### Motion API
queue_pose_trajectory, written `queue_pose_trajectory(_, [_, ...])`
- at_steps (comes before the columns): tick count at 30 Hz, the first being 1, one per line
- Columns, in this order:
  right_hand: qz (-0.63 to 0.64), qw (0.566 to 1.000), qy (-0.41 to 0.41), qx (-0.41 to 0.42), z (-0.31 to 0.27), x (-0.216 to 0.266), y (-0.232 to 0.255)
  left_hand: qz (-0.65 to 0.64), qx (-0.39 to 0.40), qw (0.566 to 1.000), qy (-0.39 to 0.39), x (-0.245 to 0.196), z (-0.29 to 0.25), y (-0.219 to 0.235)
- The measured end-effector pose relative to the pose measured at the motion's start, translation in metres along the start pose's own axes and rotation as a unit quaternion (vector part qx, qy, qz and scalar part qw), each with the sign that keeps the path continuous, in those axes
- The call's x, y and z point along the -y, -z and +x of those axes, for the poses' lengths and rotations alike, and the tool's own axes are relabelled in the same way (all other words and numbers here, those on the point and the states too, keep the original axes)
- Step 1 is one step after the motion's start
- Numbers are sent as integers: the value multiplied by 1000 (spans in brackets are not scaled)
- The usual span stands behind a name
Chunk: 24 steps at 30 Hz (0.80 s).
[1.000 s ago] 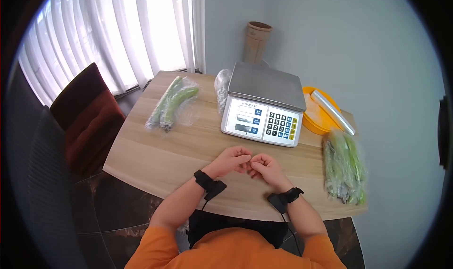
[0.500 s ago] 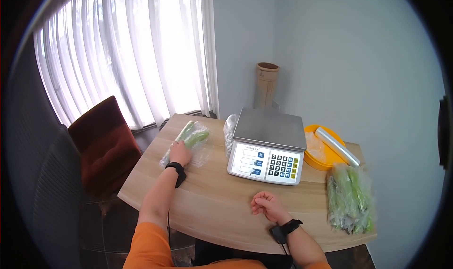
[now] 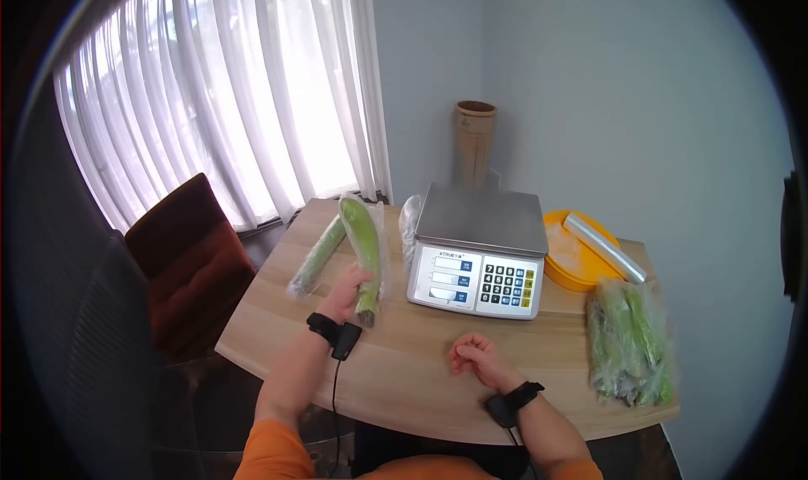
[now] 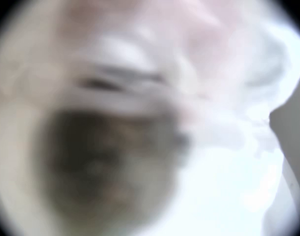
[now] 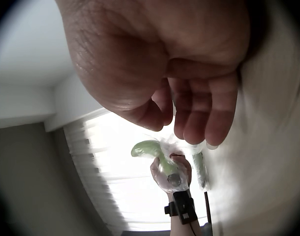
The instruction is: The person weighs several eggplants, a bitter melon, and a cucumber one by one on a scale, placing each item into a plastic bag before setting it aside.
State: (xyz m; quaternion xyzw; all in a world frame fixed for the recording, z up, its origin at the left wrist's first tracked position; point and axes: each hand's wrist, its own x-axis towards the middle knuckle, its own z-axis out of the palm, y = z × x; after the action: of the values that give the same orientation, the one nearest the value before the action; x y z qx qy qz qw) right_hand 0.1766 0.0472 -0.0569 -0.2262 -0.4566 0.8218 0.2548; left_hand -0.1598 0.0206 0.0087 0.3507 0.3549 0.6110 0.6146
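Observation:
My left hand [image 3: 341,297] grips a long, curved green vegetable [image 3: 360,228] wrapped in clear plastic, around its lower part. Its thick dark end points towards me, and the plastic hangs loosely at the right. A second wrapped green vegetable [image 3: 320,259] lies on the table just left of it. In the left wrist view a dark, blurred vegetable end [image 4: 106,162] fills much of the picture. My right hand [image 3: 480,362] rests over the table in front of the scale, fingers loosely curled and holding nothing. The right wrist view shows the held vegetable [image 5: 147,149] beyond the right fingers [image 5: 194,118].
A digital scale [image 3: 475,278] with a steel platform stands mid-table, a crumpled clear bag [image 3: 409,228] at its left. To its right sit an orange basin [image 3: 560,270] with a plastic film roll [image 3: 604,249] across it, and bagged green vegetables [image 3: 629,345]. A red chair [image 3: 189,270] stands left.
From beside the right hand, the left hand reached left to the wrapped vegetables, took hold of one and brought it right and nearer. The right hand stayed about where it was.

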Motion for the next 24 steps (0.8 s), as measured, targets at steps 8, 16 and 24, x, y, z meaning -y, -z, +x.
queue_pose_trajectory(8, [85,991,103,30,-14,24,-14,-88,157,969,168,54,-48,-117])
queue_pose_trajectory(16, [23,998,54,-1,-7,5,8,-58,245,949,191,95,-39,-104])
queue_pose_trajectory(24, [58,980,166,-91,-17,39,21,-173,214,938,212,100,-33,-81])
